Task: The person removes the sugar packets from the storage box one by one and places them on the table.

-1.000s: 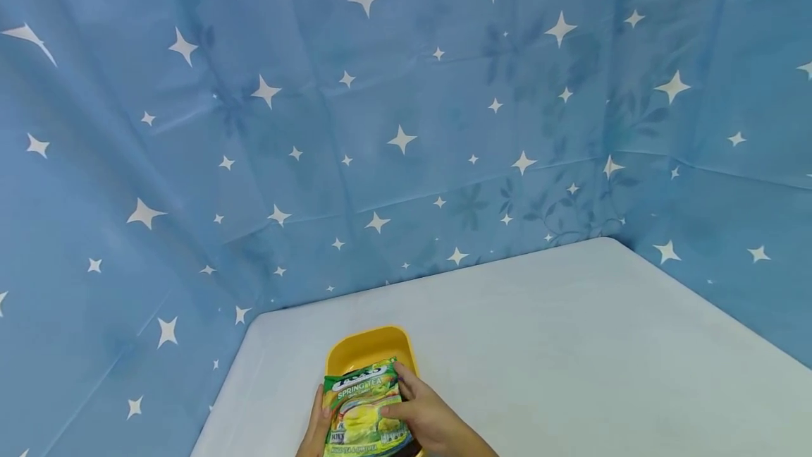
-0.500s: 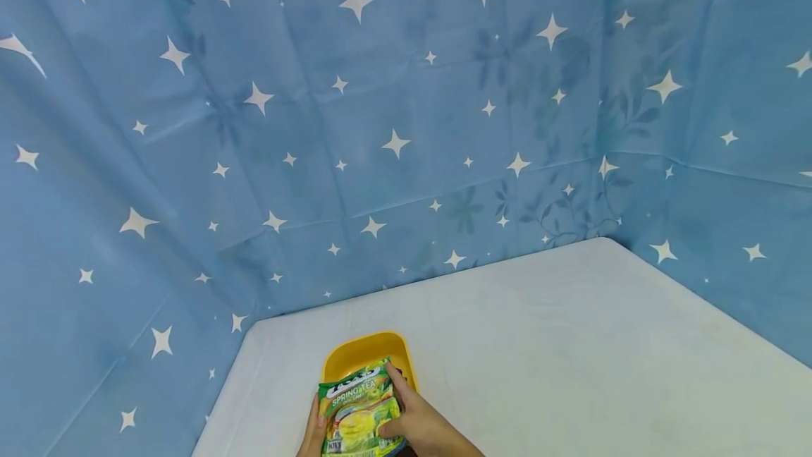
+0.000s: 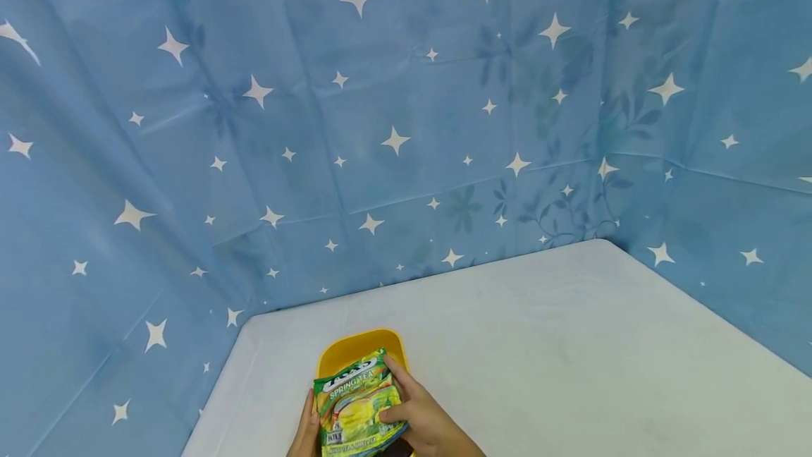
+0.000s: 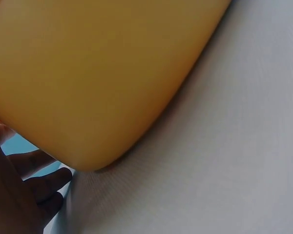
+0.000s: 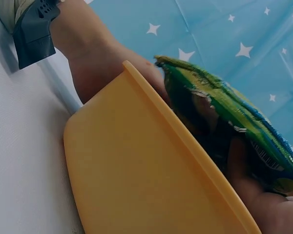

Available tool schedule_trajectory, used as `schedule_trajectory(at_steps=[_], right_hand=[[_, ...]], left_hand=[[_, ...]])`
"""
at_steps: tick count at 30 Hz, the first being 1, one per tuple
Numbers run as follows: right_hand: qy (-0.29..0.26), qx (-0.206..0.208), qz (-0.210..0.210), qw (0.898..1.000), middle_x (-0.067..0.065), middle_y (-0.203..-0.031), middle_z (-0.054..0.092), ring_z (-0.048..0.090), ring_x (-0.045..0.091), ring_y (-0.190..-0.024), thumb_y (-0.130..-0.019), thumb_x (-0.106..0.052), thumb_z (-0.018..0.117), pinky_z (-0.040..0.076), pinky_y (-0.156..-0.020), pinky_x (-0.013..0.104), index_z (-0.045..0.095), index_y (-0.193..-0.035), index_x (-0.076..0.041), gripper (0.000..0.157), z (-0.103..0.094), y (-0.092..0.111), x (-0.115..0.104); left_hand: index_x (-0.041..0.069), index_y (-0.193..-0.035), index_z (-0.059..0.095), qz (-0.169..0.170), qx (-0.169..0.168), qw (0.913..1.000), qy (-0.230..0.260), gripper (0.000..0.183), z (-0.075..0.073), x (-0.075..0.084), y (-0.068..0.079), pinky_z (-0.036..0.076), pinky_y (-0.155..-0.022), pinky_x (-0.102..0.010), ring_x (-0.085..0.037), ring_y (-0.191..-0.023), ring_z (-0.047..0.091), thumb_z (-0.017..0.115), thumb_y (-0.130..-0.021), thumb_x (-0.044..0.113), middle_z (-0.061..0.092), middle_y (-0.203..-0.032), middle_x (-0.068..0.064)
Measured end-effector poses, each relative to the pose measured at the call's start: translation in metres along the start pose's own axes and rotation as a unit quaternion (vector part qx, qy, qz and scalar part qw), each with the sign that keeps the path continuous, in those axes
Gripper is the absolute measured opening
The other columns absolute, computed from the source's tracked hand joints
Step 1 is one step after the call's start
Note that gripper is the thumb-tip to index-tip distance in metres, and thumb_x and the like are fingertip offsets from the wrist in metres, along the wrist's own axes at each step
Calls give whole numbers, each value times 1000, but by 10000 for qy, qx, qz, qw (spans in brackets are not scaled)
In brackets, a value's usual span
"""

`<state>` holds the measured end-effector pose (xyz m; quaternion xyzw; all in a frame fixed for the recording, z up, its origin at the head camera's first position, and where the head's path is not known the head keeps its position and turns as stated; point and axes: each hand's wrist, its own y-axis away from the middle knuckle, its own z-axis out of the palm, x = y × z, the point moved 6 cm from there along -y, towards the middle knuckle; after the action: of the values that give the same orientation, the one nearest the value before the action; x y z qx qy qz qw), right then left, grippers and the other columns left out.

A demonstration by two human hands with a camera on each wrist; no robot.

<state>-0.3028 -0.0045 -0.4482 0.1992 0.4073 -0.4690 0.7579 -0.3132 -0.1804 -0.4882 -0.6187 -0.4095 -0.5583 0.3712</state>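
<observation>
A green and yellow candy bag (image 3: 358, 411) printed "Spring Tea" is held tilted over a yellow plastic bin (image 3: 355, 344). My right hand (image 3: 421, 411) grips the bag's right side, thumb on the front. On the opposite edge, my left hand (image 3: 306, 432) holds the bag near its left side. In the right wrist view the bag (image 5: 229, 112) is seen edge-on just above the bin's rim (image 5: 185, 136). The left wrist view shows the left hand's fingers (image 4: 49, 183) beside the bin's outer wall (image 4: 102, 73). Most of the bin's inside is hidden by the bag.
The bin stands on a white-covered table (image 3: 539, 344), near its left side. A blue curtain with white stars (image 3: 393, 139) hangs behind and along the sides. A dark wrist device (image 5: 36, 31) sits on the left arm.
Both hands still hold the bag. It has risen slightly relative to the bin and tilts a little more. The head view has shifted slightly.
</observation>
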Motion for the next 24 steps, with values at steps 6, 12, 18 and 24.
schedule_trajectory(at_steps=[6,12,18,24], right_hand=[[-270,-195,-84,9994,17,-153,-1,45,29,-123,-77,18,50,46,-95,42,4,-148,-14,91,-3,1,1],[-307,-172,-119,9993,16,-153,4,49,30,-120,-79,17,48,47,-94,42,4,-148,-17,89,-8,1,-3],[-200,-17,-100,9997,15,-154,3,45,31,-123,-78,19,47,46,-95,42,4,-148,-17,90,-9,-3,-9],[-33,101,-144,9998,14,-154,1,42,34,-126,-78,19,48,47,-94,42,6,-148,-17,90,-8,-6,-24]], left_hand=[[-6,-127,-38,8,-86,9998,164,79,-1,-3,3,44,-88,-26,-32,-119,38,12,-97,47,-15,-131,-49],[-2,-132,-35,-139,45,9999,78,79,2,-2,3,43,-94,-41,-45,-122,34,16,-98,47,-10,-134,-47],[-1,-134,-33,-470,323,9982,-168,78,-2,0,0,33,-98,-62,-62,-125,12,15,-98,49,-13,-137,-45],[2,-135,-33,-718,375,9965,-195,75,-5,0,-2,29,-98,-66,-62,-125,8,12,-98,49,-19,-138,-41]])
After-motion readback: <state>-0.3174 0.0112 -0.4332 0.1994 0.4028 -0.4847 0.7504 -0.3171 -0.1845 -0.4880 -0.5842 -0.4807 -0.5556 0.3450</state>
